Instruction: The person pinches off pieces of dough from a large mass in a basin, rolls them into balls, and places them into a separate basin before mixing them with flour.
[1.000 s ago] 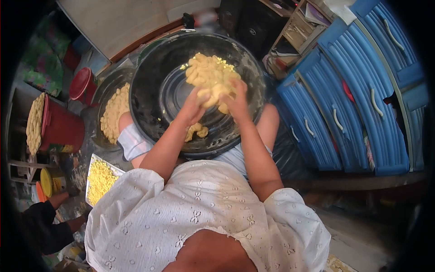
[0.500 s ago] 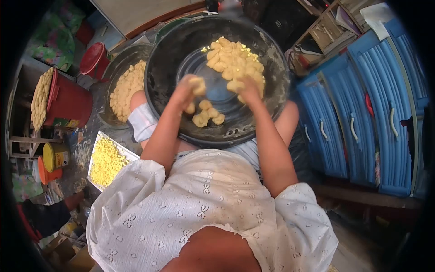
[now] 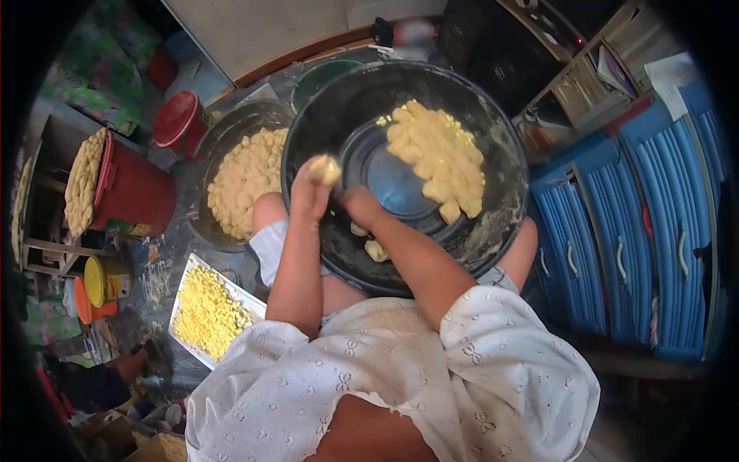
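A large black basin (image 3: 500,223) rests across my lap. My left hand (image 3: 309,196), raised at its left side, has its fingers closed around a pale piece of dough (image 3: 329,171). Reaching across toward it, my right hand (image 3: 360,205) is low over the left part of the basin; its fingers are hidden and blurred. Loose dough pieces (image 3: 376,250) lie below that hand, partly covered by the forearm. On the basin's right side a cluster of dough pieces (image 3: 439,158) is spread out, with small yellow cubes (image 3: 454,127) along its upper edge.
Left of my knees stands a second basin (image 3: 202,212) heaped with dough pieces (image 3: 246,173). A white tray (image 3: 202,356) of yellow cubes lies on the floor. Red buckets (image 3: 142,185) stand farther left. Blue drawers (image 3: 593,246) line the right. Another person's leg (image 3: 127,366) shows lower left.
My right hand has left the dough cluster and moved left across the basin, over the loose pieces. My left hand still holds dough. The whole view has shifted.
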Demonstrator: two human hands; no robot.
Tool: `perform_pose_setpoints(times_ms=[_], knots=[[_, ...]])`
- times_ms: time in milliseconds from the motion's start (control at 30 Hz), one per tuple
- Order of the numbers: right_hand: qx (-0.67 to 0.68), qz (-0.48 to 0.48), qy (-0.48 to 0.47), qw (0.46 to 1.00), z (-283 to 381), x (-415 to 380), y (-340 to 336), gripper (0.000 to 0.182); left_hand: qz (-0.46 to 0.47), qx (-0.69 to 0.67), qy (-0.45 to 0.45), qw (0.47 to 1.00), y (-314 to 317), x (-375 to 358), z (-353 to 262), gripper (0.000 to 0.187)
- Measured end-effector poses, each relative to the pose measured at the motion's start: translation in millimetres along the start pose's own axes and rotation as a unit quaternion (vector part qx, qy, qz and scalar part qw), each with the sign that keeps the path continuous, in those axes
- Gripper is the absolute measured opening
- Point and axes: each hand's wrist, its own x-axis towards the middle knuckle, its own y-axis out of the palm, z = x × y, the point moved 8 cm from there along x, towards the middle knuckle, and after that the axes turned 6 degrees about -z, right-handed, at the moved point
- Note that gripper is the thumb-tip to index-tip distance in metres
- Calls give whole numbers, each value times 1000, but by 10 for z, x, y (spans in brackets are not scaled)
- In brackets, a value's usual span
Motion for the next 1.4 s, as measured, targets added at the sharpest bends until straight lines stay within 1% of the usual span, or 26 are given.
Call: perform_pose_setpoints(times_ms=[67,133,167,200,233,267,367,433,533,633,700,767,833,900,933,967,1000,1033,1067,1100,1133,1167,1267,1300,1367,1400], knots=[[-8,-3,-34,999,-111,-19,18,13,20,18,7,1000,72,30,7,34],[135,-157,56,977,-355,-59,-252,6,31,20,9,999,134,38,6,35],[131,-155,56,978,-411,-50,-267,6,26,26,16,999,138,33,0,36],[275,-218,184,918,-654,-74,-400,5,20,31,23,999,140,19,-7,38],[407,-272,304,818,-856,-142,-487,7,21,26,24,999,171,-10,-17,38],[461,-286,296,786,-867,-105,-644,8,15,31,15,999,207,-38,-21,38],[547,-279,223,757,-488,54,-1229,8,30,27,-6,999,275,-56,52,39],[522,-276,212,778,-352,68,-1376,12,73,27,10,997,375,-106,64,40],[413,-249,155,862,-174,77,-1460,22,94,32,13,995,461,-216,69,40],[354,-240,118,896,-42,12,-1466,24,84,36,17,996,476,-285,111,39],[381,-202,150,890,-25,-52,-1361,26,78,32,15,996,454,-328,163,37],[256,-252,77,930,24,-135,-1387,18,86,7,-6,996,479,-377,256,39],[290,-232,67,926,-41,-216,-1388,20,120,-7,-35,992,571,-496,291,42],[253,-158,32,954,13,-338,-1376,22,149,-25,-64,986,684,-633,374,46],[217,-200,-39,955,176,-422,-1587,18,144,22,-84,986,721,-673,448,49],[216,-198,-38,955,233,-495,-1715,18,137,68,-103,983,749,-721,516,53],[290,-164,55,941,152,-574,-1751,16,78,116,-33,990,802,-755,504,57],[359,-127,148,913,66,-669,-1689,16,74,114,-36,990,777,-736,563,57],[377,-218,207,876,-34,-765,-1754,17,121,224,52,966,829,-697,562,57],[377,-214,208,877,-78,-799,-1731,17,165,329,138,919,894,-704,581,58],[460,-235,239,822,-220,-854,-1682,14,222,353,118,901,941,-752,715,54],[539,-254,269,757,-357,-920,-1615,13,218,355,114,902,911,-754,779,54],[284,-172,248,910,-551,-1021,-1690,25,241,593,137,756,976,-957,947,41],[288,-168,249,909,-684,-1078,-1578,25,238,595,134,756,950,-984,968,41],[102,-29,321,941,-952,-1224,-1223,26,243,731,137,623,869,-986,1094,43],[103,-27,321,941,-945,-1258,-1206,26,260,785,86,556,652,-861,1309,47]])
